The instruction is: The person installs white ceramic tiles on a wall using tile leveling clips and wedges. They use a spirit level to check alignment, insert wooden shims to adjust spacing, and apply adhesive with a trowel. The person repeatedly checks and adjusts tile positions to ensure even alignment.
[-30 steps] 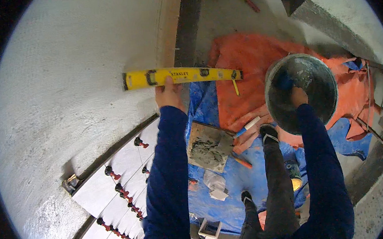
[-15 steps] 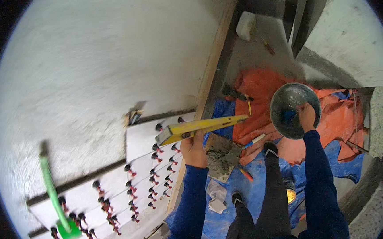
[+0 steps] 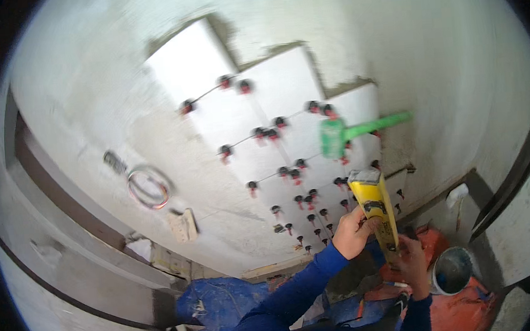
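A yellow spirit level [image 3: 373, 198] slants in front of the tiled wall, and my left hand [image 3: 353, 236] is closed around its middle. Close to the level's lower end is my right hand [image 3: 413, 263], smeared by motion; whether it grips the level or holds anything cannot be made out. Beyond them, white tiles [image 3: 283, 78] climb the wall in steps. Several black-and-red tile levelling clips [image 3: 269, 134] sit along their joints. A green mallet-shaped tool [image 3: 332, 139] stands out against the tiles, its handle pointing right.
A dark bucket [image 3: 454, 272] stands on the orange sheet [image 3: 454, 318] at lower right. Blue sheeting [image 3: 225, 303] covers floor at lower left. A coil of wire [image 3: 148, 187] hangs from the wall at left. A white-headed tool [image 3: 457, 195] leans near the right corner.
My view has swung left toward the tiled wall. My right hand has come out of the bucket and over to the level's lower end. The left hand keeps hold of the level, now tilted steeply.
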Action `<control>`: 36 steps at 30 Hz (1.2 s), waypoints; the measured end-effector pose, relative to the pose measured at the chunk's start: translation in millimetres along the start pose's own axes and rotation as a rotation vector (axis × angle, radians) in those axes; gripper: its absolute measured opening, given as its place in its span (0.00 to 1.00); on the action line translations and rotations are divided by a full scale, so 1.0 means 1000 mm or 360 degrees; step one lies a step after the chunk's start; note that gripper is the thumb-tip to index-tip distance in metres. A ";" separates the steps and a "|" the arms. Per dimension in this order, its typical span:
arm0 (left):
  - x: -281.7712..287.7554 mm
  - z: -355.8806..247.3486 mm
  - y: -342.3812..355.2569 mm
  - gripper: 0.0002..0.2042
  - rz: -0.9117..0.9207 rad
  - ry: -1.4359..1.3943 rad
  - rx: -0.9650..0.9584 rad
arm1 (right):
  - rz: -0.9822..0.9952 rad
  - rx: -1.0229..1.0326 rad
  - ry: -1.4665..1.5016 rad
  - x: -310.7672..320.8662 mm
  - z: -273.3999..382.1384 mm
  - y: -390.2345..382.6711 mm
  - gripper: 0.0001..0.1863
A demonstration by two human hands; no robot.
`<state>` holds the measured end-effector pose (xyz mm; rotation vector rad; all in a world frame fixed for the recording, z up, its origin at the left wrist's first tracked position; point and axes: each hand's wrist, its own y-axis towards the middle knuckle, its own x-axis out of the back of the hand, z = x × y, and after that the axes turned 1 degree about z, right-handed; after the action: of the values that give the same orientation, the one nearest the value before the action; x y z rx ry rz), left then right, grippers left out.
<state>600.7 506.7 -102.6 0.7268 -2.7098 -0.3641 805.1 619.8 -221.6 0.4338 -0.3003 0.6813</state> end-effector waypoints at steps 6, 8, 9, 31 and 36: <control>0.144 -0.085 -0.041 0.17 -0.0161 0.0077 -0.0100 | -0.0044 0.0414 -0.0444 -0.120 0.154 0.005 0.16; 0.182 -0.096 -0.054 0.17 -0.0308 0.0150 -0.0212 | -0.0133 0.0440 -0.0402 -0.146 0.194 0.022 0.16; 0.201 -0.097 -0.067 0.17 -0.0404 0.0192 -0.0360 | -0.0164 0.0440 -0.0372 -0.157 0.212 0.035 0.16; 0.684 -0.008 -0.141 0.22 -0.2608 0.1639 -0.1083 | -0.0726 0.0662 -0.0647 -0.229 0.363 0.213 0.14; 0.699 -0.001 -0.146 0.22 -0.2743 0.2131 -0.0737 | -0.0709 0.0883 -0.0659 -0.229 0.341 0.230 0.15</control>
<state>90.3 20.7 12.8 1.9216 -0.3154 -0.4842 441.2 492.6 48.2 1.1413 -0.3870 0.2191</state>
